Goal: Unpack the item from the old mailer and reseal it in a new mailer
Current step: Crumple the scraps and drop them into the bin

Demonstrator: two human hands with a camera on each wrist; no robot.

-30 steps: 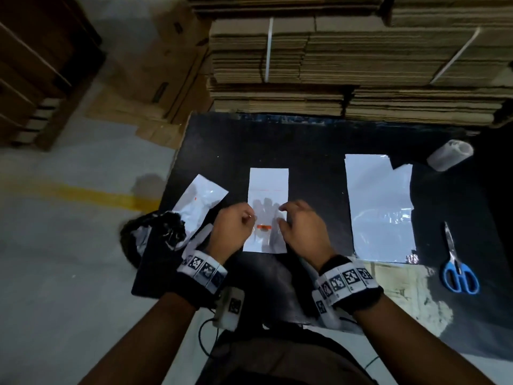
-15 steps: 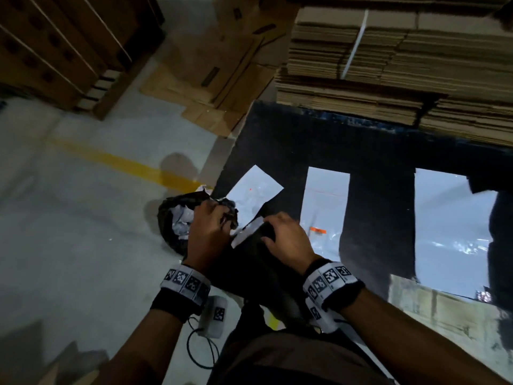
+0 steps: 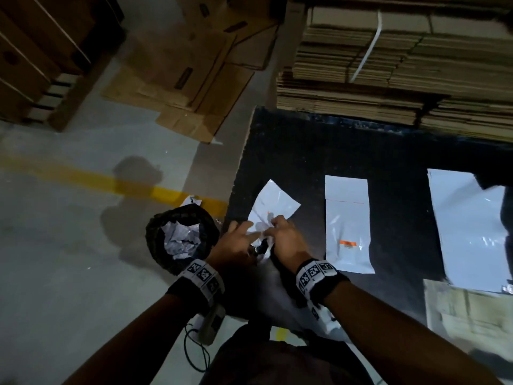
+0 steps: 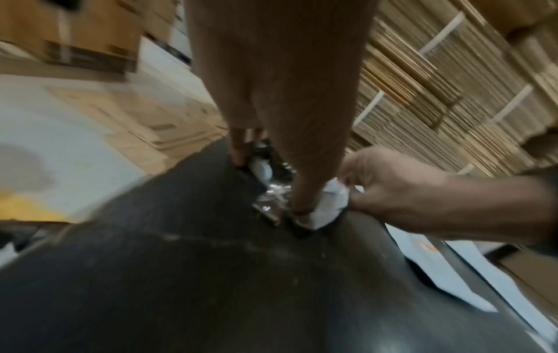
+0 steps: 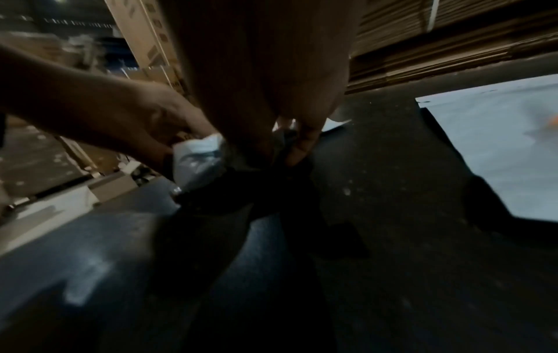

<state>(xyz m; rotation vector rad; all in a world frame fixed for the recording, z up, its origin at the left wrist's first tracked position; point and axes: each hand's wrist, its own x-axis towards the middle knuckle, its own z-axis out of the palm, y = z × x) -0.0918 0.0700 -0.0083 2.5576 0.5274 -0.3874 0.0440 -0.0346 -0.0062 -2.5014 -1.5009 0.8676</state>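
A grey concrete floor (image 3: 69,273) with a yellow line (image 3: 166,191) runs left of the black counter (image 3: 305,151). Strapped stacks of flat cardboard (image 3: 402,51) rise behind the counter, and loose flattened boxes (image 3: 188,79) lie on the floor. A black bin (image 3: 155,240) of crumpled plastic stands at the counter's corner. On the counter lie a large white mailer (image 3: 469,232), a narrower one (image 3: 348,218), and the crumpled old mailer (image 3: 273,202) near the left edge. The left hand (image 3: 236,243) and right hand (image 3: 286,240) both pinch its wrinkled end with curled fingers (image 4: 302,191).
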